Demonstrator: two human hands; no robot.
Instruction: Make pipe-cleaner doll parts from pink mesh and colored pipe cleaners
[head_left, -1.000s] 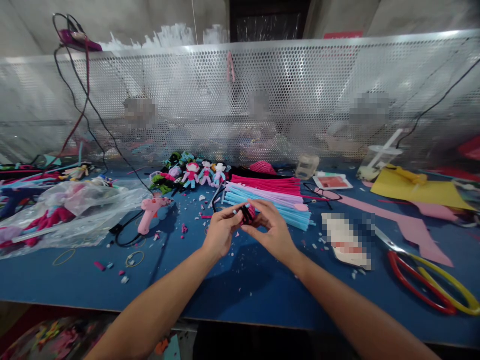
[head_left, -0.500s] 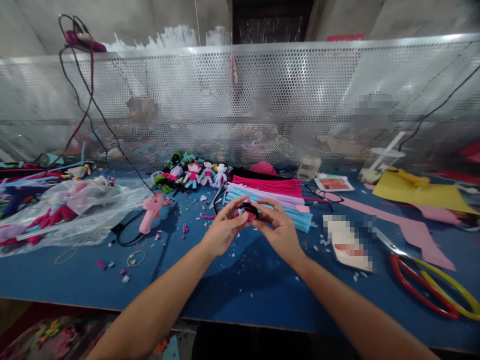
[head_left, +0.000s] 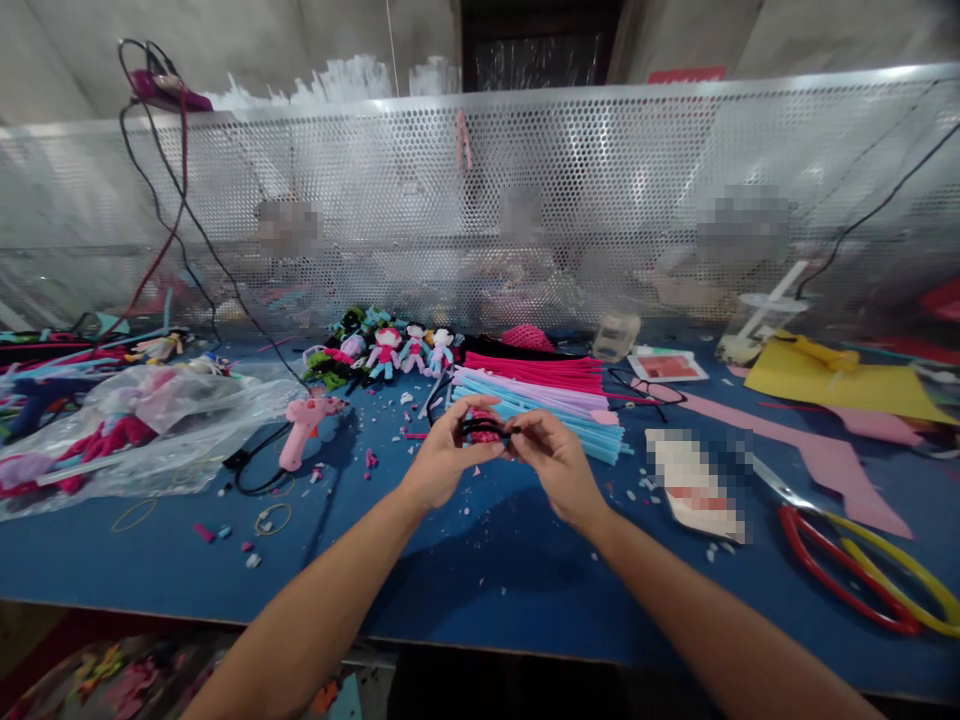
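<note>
Both my hands meet above the blue table [head_left: 465, 560], just in front of a bundle of pink, lilac and light-blue pipe cleaners [head_left: 547, 395]. My left hand [head_left: 442, 455] pinches a small pink and black pipe-cleaner piece [head_left: 484, 430]. My right hand [head_left: 551, 460] grips the same piece from the right, fingers pinched on its black strand. A row of small finished dolls [head_left: 397, 350] lies behind the hands.
A pink glue gun [head_left: 304, 425] with a black cord lies left of my hands. A clear plastic bag [head_left: 127, 425] of parts sits further left. Red and yellow scissors [head_left: 855, 560], pink and yellow sheets and a cup are at the right. A perforated metal screen [head_left: 600, 190] backs the table.
My hands have turned the small piece and pulled slightly apart, so the black strand now stretches sideways between the fingers. The hands stay in nearly the same spot.
</note>
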